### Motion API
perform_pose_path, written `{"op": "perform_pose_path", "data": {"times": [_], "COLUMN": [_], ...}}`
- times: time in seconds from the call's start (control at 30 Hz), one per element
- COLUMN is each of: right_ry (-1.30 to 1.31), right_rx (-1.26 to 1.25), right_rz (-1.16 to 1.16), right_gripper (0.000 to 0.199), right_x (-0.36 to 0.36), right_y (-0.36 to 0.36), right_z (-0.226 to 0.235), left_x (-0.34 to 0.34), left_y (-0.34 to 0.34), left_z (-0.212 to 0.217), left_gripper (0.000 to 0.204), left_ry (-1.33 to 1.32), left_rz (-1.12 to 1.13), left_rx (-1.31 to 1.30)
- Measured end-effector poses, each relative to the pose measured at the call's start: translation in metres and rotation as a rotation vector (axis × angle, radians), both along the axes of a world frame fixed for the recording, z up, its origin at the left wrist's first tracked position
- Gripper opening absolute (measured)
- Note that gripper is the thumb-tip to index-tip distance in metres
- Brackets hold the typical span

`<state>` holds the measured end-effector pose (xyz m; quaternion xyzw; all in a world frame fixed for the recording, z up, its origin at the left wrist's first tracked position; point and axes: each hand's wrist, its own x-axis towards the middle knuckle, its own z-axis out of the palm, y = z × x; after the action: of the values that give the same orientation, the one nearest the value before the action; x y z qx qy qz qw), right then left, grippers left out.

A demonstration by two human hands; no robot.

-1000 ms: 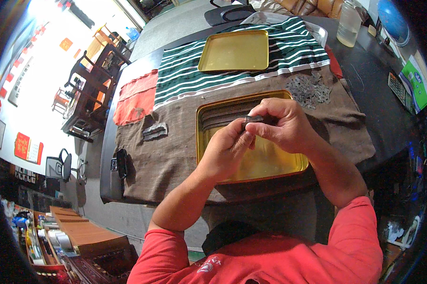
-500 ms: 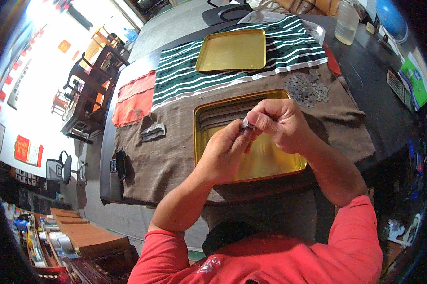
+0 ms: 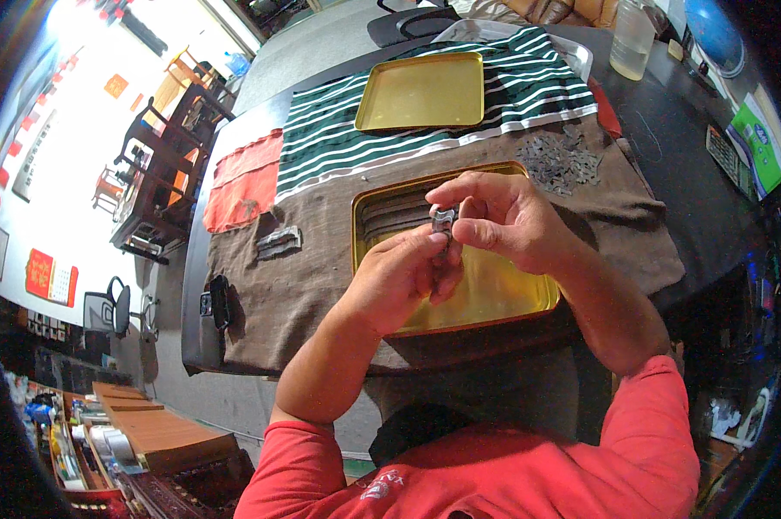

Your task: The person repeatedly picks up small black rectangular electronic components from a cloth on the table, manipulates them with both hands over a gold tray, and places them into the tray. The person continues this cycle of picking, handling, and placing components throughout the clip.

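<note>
My left hand [image 3: 405, 275] pinches a small grey metal piece [image 3: 443, 220] between thumb and fingers, its shiny end facing up. Close around that end curve the fingers of my right hand [image 3: 511, 221], thumb and forefinger spread apart; whether they touch the piece I cannot tell. Both hands are above a gold rectangular tray [image 3: 503, 307], where long dark grey strips [image 3: 395, 210] lie side by side along the far side. Past my right hand, a loose pile of small grey pieces [image 3: 559, 163] rests on the brown cloth [image 3: 312, 285].
An upturned-looking gold tray or lid [image 3: 421, 91] lies on a green-and-white striped cloth [image 3: 321, 130]. Left are a red cloth [image 3: 243, 182], a short bundle of grey strips [image 3: 279, 243] and a black case [image 3: 221, 301]. A clear jug [image 3: 631, 43] and calculator [image 3: 728, 160] are right.
My right thumb and forefinger have come apart from their pinch at the piece. More of the grey metal piece now shows in my left hand.
</note>
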<state>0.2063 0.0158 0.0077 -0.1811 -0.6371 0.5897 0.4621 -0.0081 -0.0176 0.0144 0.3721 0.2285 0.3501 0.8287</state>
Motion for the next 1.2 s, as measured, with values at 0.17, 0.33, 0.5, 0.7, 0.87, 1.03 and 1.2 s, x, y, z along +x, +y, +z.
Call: {"op": "perform_pose_path", "data": {"times": [0.17,0.33,0.5,0.7,0.87,1.03,1.2], "right_ry": [-0.045,-0.008,0.033,-0.197,-0.136,-0.135,-0.184], "right_rx": [-0.014,-0.048,-0.110,0.106,0.048,0.132,-0.043], "right_rz": [-0.037,-0.035,-0.031,-0.057,-0.047,-0.134,-0.132], "right_gripper": [0.026,0.022,0.021,0.026,0.018,0.024,0.032], "right_x": [0.001,-0.002,-0.003,-0.001,-0.002,-0.003,0.001], "right_y": [0.002,0.003,-0.002,-0.008,-0.007,-0.006,-0.005], "right_z": [-0.004,-0.006,-0.004,0.005,0.006,0.003,0.002], "left_x": [0.001,0.005,0.004,0.006,0.008,0.008,0.006], "left_y": [-0.004,-0.007,-0.006,-0.009,-0.006,-0.007,-0.004], "left_z": [0.001,0.001,0.000,0.000,-0.001,-0.002,-0.005], "left_gripper": [0.022,0.019,0.027,0.028,0.036,0.035,0.032], "left_ry": [0.032,0.112,0.267,0.303,0.394,0.444,0.402], "left_rz": [0.019,0.045,0.018,-0.053,-0.043,-0.033,-0.049], "left_rx": [-0.005,0.081,0.259,0.430,0.460,0.452,0.467]}}
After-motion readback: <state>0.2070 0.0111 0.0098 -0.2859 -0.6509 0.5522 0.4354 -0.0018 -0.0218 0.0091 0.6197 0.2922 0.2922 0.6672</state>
